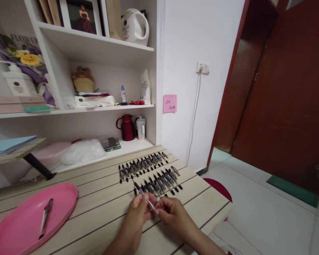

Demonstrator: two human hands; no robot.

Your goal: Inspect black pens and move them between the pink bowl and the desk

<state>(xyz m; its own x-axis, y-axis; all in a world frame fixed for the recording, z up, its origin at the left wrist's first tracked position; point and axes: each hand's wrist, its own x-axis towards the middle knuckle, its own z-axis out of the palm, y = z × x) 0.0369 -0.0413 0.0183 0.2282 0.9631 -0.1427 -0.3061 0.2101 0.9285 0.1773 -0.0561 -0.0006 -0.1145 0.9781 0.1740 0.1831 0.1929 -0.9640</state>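
My left hand (pixel 137 211) is closed around a slim pen (pixel 150 204), its dark tip pointing away over the near row of pens. At the pen's rear end, the fingers of my right hand (pixel 172 211) are pinched together and touch it. Just beyond my hands lie two rows of black-and-clear pens, the far row (pixel 140 165) and the near row (pixel 162 182), with loose dark pieces beside them. On the left, a single capped pen (pixel 46 217) rests in a pink oval tray (pixel 69 198).
The striped wooden table (pixel 101 212) ends at a right edge, with a red stool (pixel 219 187) below it. White shelves (pixel 101 41) stand behind, holding a red jug (pixel 127 127), a cup (pixel 140 128) and a plastic bag (pixel 82 151). A raised stand (pixel 18 150) is at left.
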